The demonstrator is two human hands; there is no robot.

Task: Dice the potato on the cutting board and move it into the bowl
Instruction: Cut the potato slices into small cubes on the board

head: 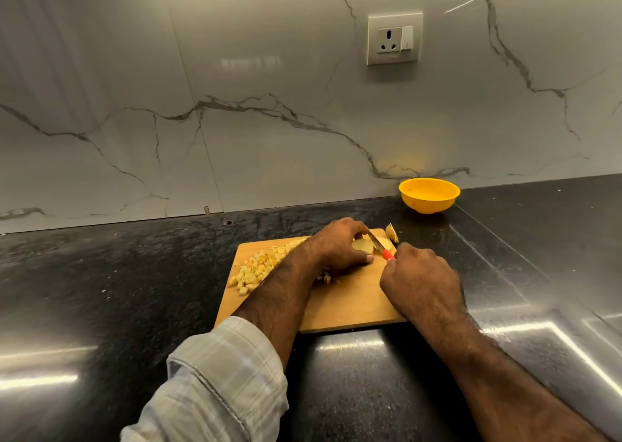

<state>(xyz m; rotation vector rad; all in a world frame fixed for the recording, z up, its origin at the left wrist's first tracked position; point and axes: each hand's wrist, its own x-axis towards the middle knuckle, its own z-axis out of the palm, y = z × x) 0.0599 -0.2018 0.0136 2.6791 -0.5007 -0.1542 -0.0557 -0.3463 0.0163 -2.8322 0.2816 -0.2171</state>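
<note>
A wooden cutting board (pixel 350 303) lies on the dark counter. My left hand (pixel 340 243) curls over a potato piece (pixel 363 245) near the board's far right corner and holds it down. My right hand (pixel 422 280) grips a knife with a red handle (pixel 388 254); its blade (pixel 375 240) angles into the potato. Another potato piece (pixel 391 233) lies at the board's far right edge. A pile of diced potato (pixel 261 266) covers the board's left part, partly hidden by my left forearm. The yellow bowl (pixel 429 195) stands beyond the board to the right, by the wall.
The black glossy counter (pixel 117 290) stretches left and right of the board. A marble backsplash (pixel 235 121) rises behind it, with a wall socket (pixel 394 38) above the bowl. A few potato bits (pixel 326 278) lie mid-board under my left wrist.
</note>
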